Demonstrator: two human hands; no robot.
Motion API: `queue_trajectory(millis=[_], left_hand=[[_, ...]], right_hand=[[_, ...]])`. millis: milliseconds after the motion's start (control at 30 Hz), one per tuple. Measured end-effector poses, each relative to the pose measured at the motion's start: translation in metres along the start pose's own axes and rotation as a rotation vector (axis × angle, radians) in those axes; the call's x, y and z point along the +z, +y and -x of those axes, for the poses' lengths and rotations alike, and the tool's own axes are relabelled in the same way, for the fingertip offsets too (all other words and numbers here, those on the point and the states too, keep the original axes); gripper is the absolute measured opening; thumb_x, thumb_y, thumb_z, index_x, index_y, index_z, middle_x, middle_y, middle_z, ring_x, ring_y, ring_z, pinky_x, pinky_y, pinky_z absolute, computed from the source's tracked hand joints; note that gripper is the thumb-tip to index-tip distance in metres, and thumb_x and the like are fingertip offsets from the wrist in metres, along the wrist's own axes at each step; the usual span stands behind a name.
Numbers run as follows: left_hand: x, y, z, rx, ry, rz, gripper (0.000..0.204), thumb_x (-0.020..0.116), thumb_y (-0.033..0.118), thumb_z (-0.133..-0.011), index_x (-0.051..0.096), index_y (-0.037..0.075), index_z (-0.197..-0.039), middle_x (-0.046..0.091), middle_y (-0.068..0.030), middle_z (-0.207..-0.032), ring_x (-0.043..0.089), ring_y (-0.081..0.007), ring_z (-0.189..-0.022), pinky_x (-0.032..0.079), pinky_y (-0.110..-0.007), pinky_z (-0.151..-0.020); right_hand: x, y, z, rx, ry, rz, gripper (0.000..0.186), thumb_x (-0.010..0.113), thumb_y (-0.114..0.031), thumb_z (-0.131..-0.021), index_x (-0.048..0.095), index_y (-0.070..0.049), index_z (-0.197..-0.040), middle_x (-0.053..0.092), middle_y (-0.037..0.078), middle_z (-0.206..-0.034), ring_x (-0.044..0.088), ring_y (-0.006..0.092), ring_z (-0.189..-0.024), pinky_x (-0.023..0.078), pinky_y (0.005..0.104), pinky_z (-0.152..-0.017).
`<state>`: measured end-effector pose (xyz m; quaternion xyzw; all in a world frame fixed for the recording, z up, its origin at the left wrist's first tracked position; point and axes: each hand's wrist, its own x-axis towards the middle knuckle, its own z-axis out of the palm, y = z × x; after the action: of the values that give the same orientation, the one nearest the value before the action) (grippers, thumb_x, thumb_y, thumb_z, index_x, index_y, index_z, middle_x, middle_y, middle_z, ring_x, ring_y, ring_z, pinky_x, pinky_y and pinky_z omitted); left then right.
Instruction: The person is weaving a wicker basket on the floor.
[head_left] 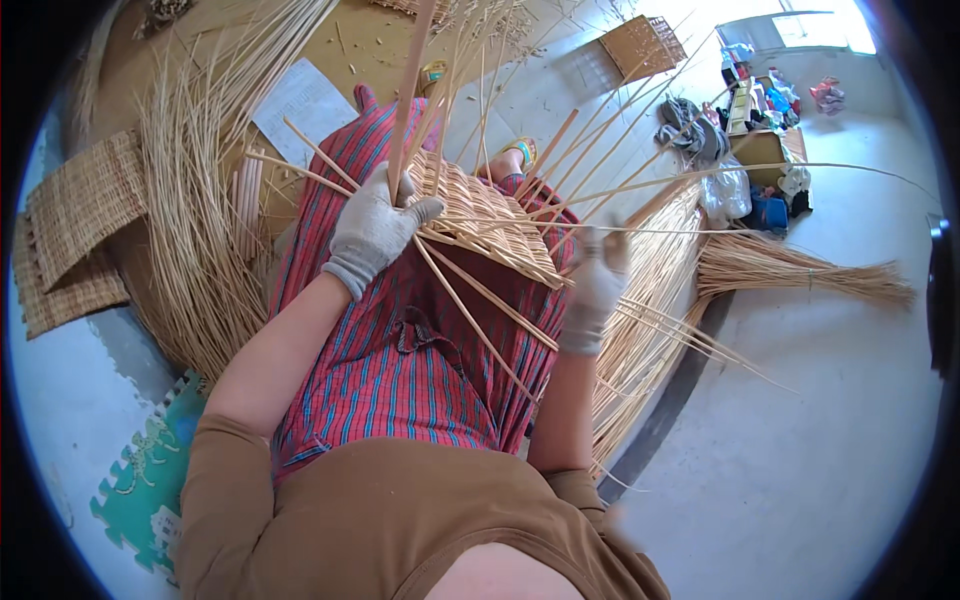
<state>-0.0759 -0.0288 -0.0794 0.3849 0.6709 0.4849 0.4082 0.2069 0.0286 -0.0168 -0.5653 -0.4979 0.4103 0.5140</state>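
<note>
Brown-sleeved shoulders sit nearest the lens, above a red striped skirt [400,370] covering the lap. On that lap rests the part-woven wicker panel [490,225], the reference point for everything below.

Left hand [375,230], in a grey glove, lies at the panel's left edge — fingers closed around an upright stake [405,90] that rises from the weave. Right hand [597,285], also gloved, works at the panel's right edge; it appears to pinch a thin weaver strand [700,172], though blur leaves the grip unclear.

Judged step: weaving in progress, a strand being passed between stakes. The next move would call for holding the stake steady while the strand is drawn tight against the finished rows.

Left of the panel lies a loose pile of reeds [195,200] — beyond that, flat woven mats [75,215]. Right of the panel lies a tied reed bundle [800,275]; farther off stands a finished basket [645,45].
</note>
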Motion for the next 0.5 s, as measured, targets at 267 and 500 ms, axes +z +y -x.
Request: queue_trajectory(millis=[267, 500], left_hand=[[0.0, 0.006, 0.01, 0.016, 0.055, -0.118, 0.05, 0.091, 0.041, -0.079, 0.057, 0.008, -0.094, 0.06, -0.0054, -0.075, 0.059, -0.0218, -0.068, 0.052, -0.038, -0.069], [-0.004, 0.004, 0.009, 0.005, 0.059, -0.18, 0.054, 0.087, 0.046, -0.082, 0.055, 0.007, -0.102, 0.064, -0.0081, -0.082, 0.065, -0.0283, -0.073, 0.052, -0.042, -0.07]], right_hand=[[0.096, -0.096, -0.012, -0.56, 0.159, 0.269, 0.094, 0.069, 0.005, -0.091, 0.016, -0.01, -0.167, 0.06, 0.013, -0.125, 0.059, 0.0124, -0.09, 0.052, 0.0279, -0.071], [0.189, -0.057, -0.024, -0.537, -0.45, 0.805, 0.032, 0.056, -0.03, -0.1, 0.065, -0.01, -0.123, 0.073, 0.023, -0.084, 0.073, 0.045, -0.084, 0.055, 0.0551, -0.074]])
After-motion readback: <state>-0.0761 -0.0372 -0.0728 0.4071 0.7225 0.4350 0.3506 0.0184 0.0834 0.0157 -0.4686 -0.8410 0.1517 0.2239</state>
